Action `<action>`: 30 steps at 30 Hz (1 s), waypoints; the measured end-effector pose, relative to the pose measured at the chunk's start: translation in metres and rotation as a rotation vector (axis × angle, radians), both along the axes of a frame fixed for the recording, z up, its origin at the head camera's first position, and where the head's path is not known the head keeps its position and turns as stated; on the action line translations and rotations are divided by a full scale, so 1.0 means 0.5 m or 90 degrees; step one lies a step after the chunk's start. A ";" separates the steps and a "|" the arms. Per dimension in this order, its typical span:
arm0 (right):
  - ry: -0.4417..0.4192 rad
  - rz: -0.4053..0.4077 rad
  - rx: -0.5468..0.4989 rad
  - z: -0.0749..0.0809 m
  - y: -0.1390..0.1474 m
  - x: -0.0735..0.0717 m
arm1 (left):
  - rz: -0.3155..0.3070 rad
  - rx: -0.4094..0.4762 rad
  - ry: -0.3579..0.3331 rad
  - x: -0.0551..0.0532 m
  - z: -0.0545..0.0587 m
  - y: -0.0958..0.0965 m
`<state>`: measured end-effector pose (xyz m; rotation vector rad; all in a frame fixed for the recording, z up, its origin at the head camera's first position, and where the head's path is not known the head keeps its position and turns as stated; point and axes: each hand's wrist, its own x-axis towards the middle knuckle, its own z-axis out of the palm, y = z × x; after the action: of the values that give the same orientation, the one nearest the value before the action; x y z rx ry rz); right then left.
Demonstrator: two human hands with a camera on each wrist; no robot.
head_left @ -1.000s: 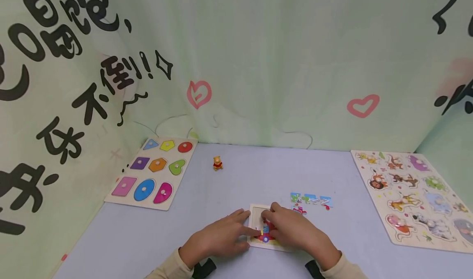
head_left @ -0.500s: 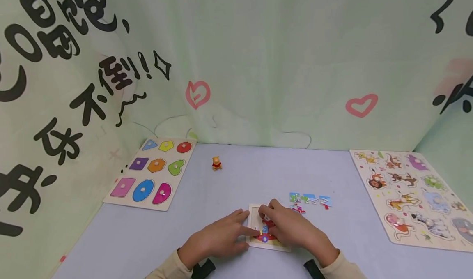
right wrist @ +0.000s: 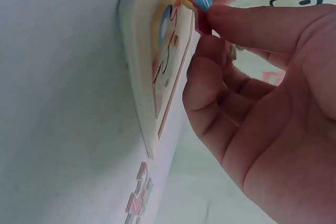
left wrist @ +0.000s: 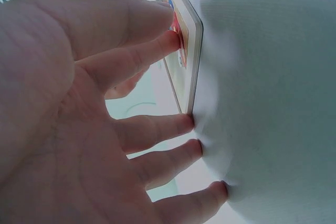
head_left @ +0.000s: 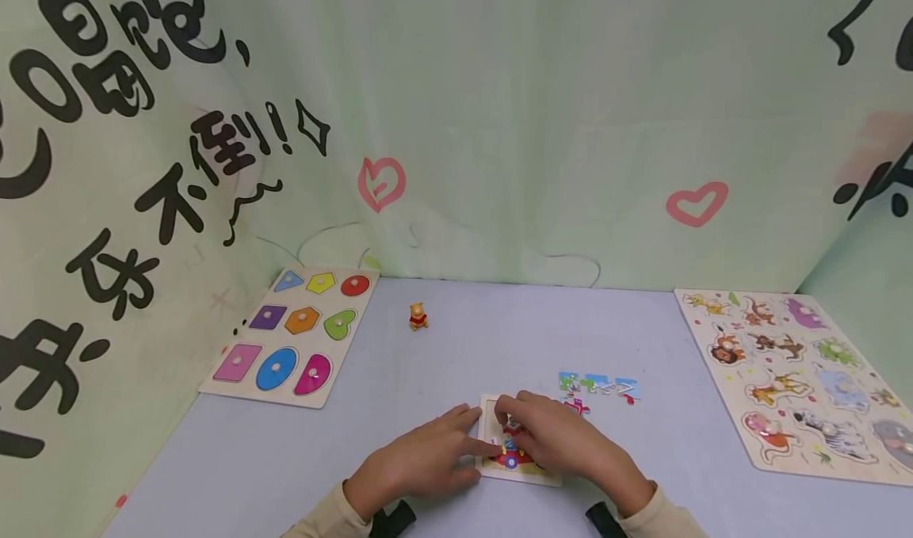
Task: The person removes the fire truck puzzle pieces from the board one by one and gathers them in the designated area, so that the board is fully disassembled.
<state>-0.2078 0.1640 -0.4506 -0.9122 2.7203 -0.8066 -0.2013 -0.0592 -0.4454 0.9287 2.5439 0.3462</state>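
Observation:
A small framed jigsaw puzzle (head_left: 526, 479) lies on the table between both hands, its lower part filled with a red car picture. My left hand (head_left: 428, 452) has its fingers spread. Its index finger presses on the pieces, while other fingertips rest at the frame's edge and on the tabletop in the left wrist view. My right hand (head_left: 559, 436) pinches a red jigsaw piece (right wrist: 201, 20) between thumb and curled fingers, tilted above the pieces in the frame. The hand hides part of this piece and the frame's right side.
Several loose jigsaw pieces (head_left: 599, 383) lie just beyond the right hand. A shape puzzle board (head_left: 292, 336) is at the left, an animal puzzle board (head_left: 777, 364) at the right. A small bear figure (head_left: 418, 316) stands near the back curtain (head_left: 528, 126).
My right hand has shifted slightly left and turned a little over the frame, still pinching the piece. The left hand keeps its place on the puzzle.

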 end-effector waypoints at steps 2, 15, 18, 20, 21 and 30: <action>0.001 0.009 -0.006 0.000 -0.002 -0.001 | 0.002 -0.001 0.000 -0.001 0.000 -0.001; -0.010 0.029 -0.036 0.019 0.003 -0.007 | -0.004 0.007 0.009 -0.001 -0.001 -0.002; -0.016 0.006 -0.046 0.036 0.021 -0.010 | -0.004 0.004 0.007 -0.001 -0.002 0.002; -0.013 -0.021 -0.050 0.046 0.038 -0.014 | 0.004 -0.001 0.001 -0.001 -0.001 0.004; -0.009 -0.037 -0.051 0.049 0.048 -0.016 | 0.007 -0.004 -0.001 -0.001 -0.001 0.005; -0.018 -0.159 -0.034 0.026 0.157 -0.033 | 0.027 -0.004 -0.010 0.001 -0.005 0.005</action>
<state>-0.2246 0.2426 -0.4376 -0.5703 2.8372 -0.9327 -0.2007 -0.0569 -0.4482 0.8675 2.5522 0.3570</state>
